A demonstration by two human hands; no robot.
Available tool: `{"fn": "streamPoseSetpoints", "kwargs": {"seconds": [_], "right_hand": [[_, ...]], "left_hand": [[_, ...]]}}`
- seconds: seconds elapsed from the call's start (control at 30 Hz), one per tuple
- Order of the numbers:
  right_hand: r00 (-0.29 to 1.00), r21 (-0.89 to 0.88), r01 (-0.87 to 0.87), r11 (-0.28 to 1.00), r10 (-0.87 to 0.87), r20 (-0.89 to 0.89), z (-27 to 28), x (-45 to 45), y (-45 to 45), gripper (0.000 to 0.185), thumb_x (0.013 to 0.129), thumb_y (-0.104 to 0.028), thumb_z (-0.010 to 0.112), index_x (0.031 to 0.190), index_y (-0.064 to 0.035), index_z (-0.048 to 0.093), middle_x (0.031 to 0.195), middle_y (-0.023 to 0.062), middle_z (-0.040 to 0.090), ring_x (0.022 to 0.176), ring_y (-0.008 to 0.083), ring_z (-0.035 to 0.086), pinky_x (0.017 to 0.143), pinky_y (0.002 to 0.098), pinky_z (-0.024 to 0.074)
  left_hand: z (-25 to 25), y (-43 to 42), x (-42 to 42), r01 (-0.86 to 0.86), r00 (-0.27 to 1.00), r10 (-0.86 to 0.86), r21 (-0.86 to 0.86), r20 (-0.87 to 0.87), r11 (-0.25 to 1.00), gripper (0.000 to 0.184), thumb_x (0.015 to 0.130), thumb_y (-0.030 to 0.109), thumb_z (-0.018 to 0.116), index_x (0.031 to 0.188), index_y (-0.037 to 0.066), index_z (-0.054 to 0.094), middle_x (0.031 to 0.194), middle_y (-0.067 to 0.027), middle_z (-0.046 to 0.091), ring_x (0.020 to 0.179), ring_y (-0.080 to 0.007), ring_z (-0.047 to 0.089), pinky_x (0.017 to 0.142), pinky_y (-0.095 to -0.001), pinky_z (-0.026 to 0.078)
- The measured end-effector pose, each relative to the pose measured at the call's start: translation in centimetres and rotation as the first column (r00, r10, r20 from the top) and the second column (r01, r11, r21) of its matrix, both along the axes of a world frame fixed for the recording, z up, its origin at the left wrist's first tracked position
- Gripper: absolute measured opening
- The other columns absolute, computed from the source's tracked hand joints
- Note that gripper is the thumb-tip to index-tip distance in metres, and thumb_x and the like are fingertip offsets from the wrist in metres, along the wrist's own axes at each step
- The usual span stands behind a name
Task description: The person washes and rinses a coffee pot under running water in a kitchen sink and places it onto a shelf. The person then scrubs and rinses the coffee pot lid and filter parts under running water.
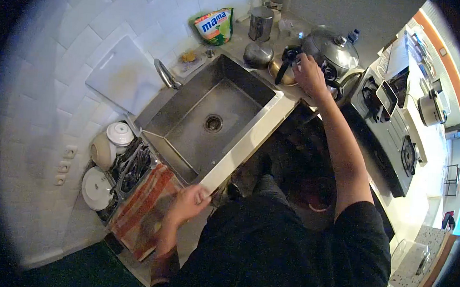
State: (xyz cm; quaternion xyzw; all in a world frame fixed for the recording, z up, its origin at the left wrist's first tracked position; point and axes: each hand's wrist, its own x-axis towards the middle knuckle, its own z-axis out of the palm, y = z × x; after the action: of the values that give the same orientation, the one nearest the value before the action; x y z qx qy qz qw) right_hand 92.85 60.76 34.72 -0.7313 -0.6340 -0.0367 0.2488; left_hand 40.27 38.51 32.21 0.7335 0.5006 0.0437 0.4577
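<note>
The right hand [312, 79] is just past the right end of the sink [190, 115], its fingers bent at a black handle [282, 72]; I cannot tell whether they are clamped on it. The handle lies just beyond that end of the sink, in front of a gold-coloured pan [289, 77]. The left hand [186, 204] is at the sink's near left corner, by the counter edge [242, 149], with its fingers partly curled; whether they grip the edge I cannot tell.

Around the right hand, a large lidded pot [331, 49] stands farther from the sink, near the stove [382, 123], which runs off to the sink's right. A small round metal pot [258, 55] sits just beside the sink's far right side, and a tall metal canister [260, 23] stands behind it. A green and white pouch [214, 27] leans on the wall beyond the sink's far corner.

Next to the left hand, a striped cloth [146, 206] lies to the left of the sink. Farther that way are a white bowl [120, 133] and a white plate [97, 188]. Along the sink's back edge rises the tap [166, 73], and behind it a white board [125, 75] leans against the wall.
</note>
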Motion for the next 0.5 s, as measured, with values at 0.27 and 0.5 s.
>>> {"fn": "streamPoseSetpoints", "kwargs": {"seconds": [0.27,0.5], "right_hand": [[0.93,-0.342,0.027,0.939,0.101,0.352,-0.6,4.6,10.4,0.054,0.091,-0.054,0.07,0.117,-0.0073,0.066,0.11,0.0223,0.072,0.102,0.0437,0.073,0.087,0.0526,0.0591],[0.945,-0.322,-0.093,0.942,0.185,0.269,-0.4,6.0,11.2,0.056,0.082,-0.052,0.081,0.115,-0.0092,0.069,0.099,0.0173,0.076,0.092,0.0377,0.077,0.076,0.0466,0.0626]], "left_hand": [[0.1,16.2,22.7,-0.13,0.829,0.021,0.157,0.559,0.979,0.039,0.099,0.02,0.073,0.134,0.007,0.061,0.107,-0.0092,0.065,0.091,-0.0211,0.065,0.082,-0.0365,0.056],[-4.9,29.5,40.3,-0.347,0.854,0.135,0.358,0.502,0.866,0.055,0.103,0.05,0.062,0.13,0.002,0.059,0.112,-0.0227,0.066,0.107,-0.0335,0.066,0.086,-0.0447,0.052]]}}
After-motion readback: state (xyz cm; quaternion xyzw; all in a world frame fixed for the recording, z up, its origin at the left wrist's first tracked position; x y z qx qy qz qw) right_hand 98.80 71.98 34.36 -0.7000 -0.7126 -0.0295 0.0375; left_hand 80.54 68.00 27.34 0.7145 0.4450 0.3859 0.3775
